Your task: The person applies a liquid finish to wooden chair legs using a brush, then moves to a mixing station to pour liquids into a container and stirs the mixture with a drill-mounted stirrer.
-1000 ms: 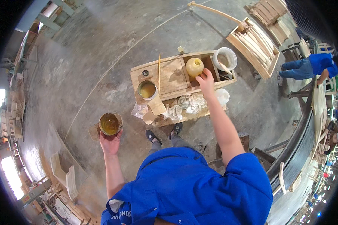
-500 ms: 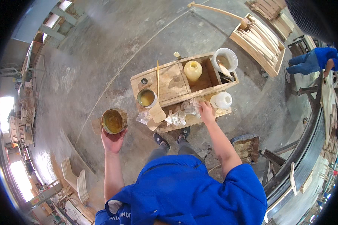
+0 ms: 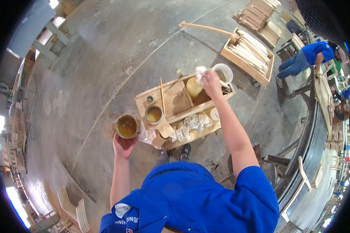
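Head view: at centre, long wooden box (image 3: 173, 99) with a partly open top. Far right, crate (image 3: 243, 69) filled with pale sticks (image 3: 253, 53). Left of the box, stained pot (image 3: 122, 119) with brownish liquid inside, grasped from the near side by the left hand (image 3: 124, 145). In the box's open part, yellow jar (image 3: 193, 87). Just beside it, crumpled white cloth (image 3: 200, 72), clutched in the right hand (image 3: 211, 84); cannot tell if touching.
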### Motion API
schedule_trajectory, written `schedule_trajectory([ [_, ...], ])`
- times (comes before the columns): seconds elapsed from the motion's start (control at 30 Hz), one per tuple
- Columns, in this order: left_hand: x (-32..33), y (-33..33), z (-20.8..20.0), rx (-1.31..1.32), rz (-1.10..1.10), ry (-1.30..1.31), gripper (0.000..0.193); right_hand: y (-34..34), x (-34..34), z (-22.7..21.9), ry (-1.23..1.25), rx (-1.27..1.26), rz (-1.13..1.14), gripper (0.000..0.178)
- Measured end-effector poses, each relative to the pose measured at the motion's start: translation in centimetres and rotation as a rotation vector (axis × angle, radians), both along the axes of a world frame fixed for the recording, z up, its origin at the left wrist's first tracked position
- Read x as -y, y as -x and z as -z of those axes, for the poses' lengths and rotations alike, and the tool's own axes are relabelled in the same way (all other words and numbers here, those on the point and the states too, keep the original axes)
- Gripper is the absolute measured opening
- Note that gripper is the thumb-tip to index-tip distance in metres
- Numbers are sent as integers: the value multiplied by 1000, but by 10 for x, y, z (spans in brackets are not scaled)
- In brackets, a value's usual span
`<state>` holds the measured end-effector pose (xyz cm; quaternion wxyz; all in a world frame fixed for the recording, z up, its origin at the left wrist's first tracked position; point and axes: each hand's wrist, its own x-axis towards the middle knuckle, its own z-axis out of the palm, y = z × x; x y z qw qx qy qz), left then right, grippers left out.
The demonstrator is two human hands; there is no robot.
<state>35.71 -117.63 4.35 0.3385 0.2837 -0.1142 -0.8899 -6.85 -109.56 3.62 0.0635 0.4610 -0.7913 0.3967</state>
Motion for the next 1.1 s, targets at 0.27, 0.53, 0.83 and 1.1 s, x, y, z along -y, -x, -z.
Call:
schedule_trajectory([
  [0.27, 35, -43, 7, -28, 56, 50, 42, -38, 56, -6, -697, 90, 94, 40],
  [0.53, 60, -56, 23, -75, 156, 43, 44, -41, 67, 17, -424, 268, 374, 37],
  [0.83, 82, -50, 10, -166, 245, 61, 46, -29, 62, 43, -79, 754, 616, 20],
  [1.1, 85, -31, 14, -54, 304, 81, 47, -75, 7, 58, 1252, 1360, 611, 21],
])
